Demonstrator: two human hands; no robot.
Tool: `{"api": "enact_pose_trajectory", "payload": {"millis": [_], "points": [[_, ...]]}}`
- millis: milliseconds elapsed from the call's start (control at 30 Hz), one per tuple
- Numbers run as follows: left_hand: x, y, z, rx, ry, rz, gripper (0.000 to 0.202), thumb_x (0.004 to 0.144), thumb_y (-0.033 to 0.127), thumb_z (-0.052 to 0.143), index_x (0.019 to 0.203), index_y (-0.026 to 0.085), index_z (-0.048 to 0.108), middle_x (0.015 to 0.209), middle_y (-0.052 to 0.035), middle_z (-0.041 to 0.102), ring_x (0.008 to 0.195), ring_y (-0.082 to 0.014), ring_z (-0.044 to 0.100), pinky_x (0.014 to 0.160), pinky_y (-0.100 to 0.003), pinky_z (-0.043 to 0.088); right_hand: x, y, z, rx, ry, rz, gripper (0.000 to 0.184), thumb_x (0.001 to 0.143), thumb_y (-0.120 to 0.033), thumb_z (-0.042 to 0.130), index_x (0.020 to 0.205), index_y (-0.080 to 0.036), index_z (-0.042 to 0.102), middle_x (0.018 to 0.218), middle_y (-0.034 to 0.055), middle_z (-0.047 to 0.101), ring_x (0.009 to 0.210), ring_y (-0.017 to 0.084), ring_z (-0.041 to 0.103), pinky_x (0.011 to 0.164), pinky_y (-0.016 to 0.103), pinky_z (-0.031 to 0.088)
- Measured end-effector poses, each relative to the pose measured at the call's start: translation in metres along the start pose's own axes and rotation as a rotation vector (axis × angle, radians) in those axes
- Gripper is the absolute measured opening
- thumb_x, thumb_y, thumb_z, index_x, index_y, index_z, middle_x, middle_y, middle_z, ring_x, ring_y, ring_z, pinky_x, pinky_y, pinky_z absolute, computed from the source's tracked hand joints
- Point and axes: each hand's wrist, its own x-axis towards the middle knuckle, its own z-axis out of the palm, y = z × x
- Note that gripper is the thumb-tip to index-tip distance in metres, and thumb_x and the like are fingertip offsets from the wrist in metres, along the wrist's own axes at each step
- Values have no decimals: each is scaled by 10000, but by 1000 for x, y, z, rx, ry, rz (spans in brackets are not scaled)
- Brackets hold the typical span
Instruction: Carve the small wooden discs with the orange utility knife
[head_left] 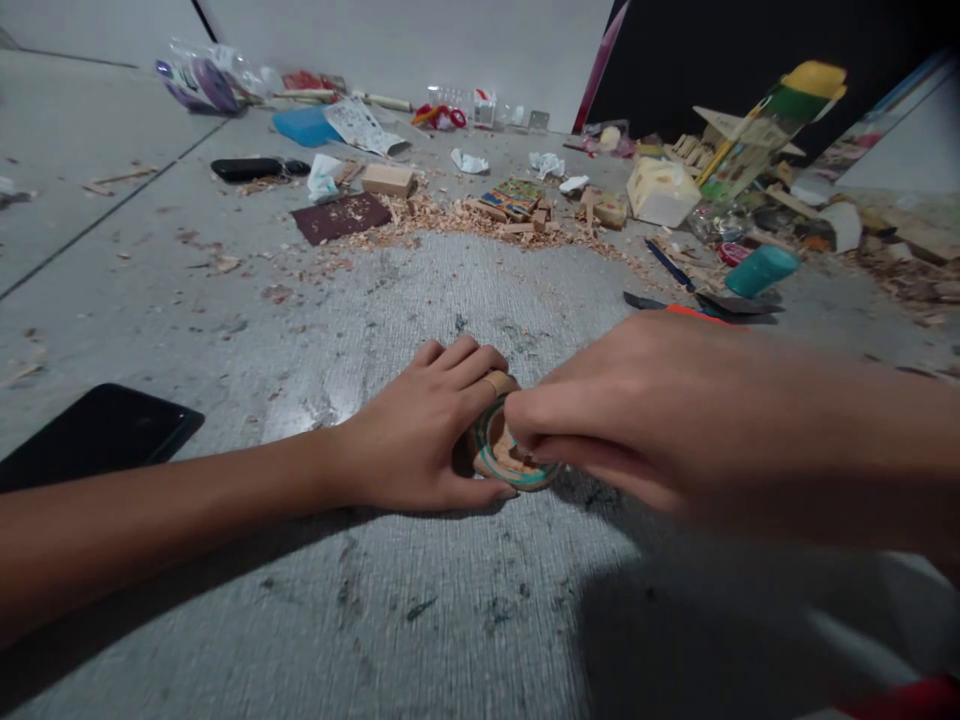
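Head view: small round wooden piece [495, 468] with teal bands around its rim sits on the grey floor [405, 630], centre, between both hands. Hollow middle, pale wood inside. Left hand [431, 435] grips it from the left, thumb on the near side, fingers round the far side. Right hand [615, 410] comes from the right, slightly blurred, fingers curled closed, fingertips at the hollow; can't tell if they pinch anything, hidden.

Black phone [105, 432] lies flat, near left, beside the left forearm. Just beyond the right hand: orange handle [697, 314], partly covered, and dark blades. Farther right, a blue pen-like item [670, 262] and a teal cylinder [761, 271] on its side.

Wood shavings [435, 222] spread across the far middle. Among them: brown sheet [341, 217], wood block [388, 180], off-white block [663, 191] to the right. Far left, a purple bottle [196, 84]; far middle, red scissor-like handles [441, 117]. Far right, yellow-topped container [795, 120], tilted.
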Motion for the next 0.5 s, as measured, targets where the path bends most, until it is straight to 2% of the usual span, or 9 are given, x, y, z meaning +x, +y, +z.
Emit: {"api": "enact_pose_trajectory", "payload": {"millis": [167,267,367,433,500], "points": [[1,0,-2,-24,4,-10,410,843,598,758,999,241,633,1136,-128,664,1068,-378,569,880,-536,431,17,-13,6,-38,2,170,298,981,-169,664,686,-207,660,523,-54,507,485,118,345,568,337,227],[1,-2,-1,-30,-21,-25,453,856,626,766,1031,226,647,1151,-135,659,1092,-386,581,897,-539,438,12,-9,4,16,-1,196,223,1017,-201,674,799,-226,709,604,-57,606,536,128,457,576,320,247],[3,0,-1,-68,-25,-57,563,816,662,808,1097,205,638,1186,-145,669,1122,-399,604,910,-532,464,-8,2,-2,90,25,198,200,1049,-216,626,882,-243,732,647,-59,632,569,135,513,590,312,276],[2,3,-7,-104,15,-135,576,804,555,846,1186,200,601,1150,-116,697,1079,-362,644,888,-482,495,-26,10,-3,119,12,222,222,1096,-285,574,976,-257,760,701,-45,670,603,148,571,605,309,322],[0,7,-18,-68,74,-243,571,844,380,822,1309,199,544,1133,-84,719,986,-305,685,831,-412,514,-44,17,-1,144,4,263,254,1133,-390,537,1117,-289,769,864,-18,755,725,183,667,646,309,393]]}}
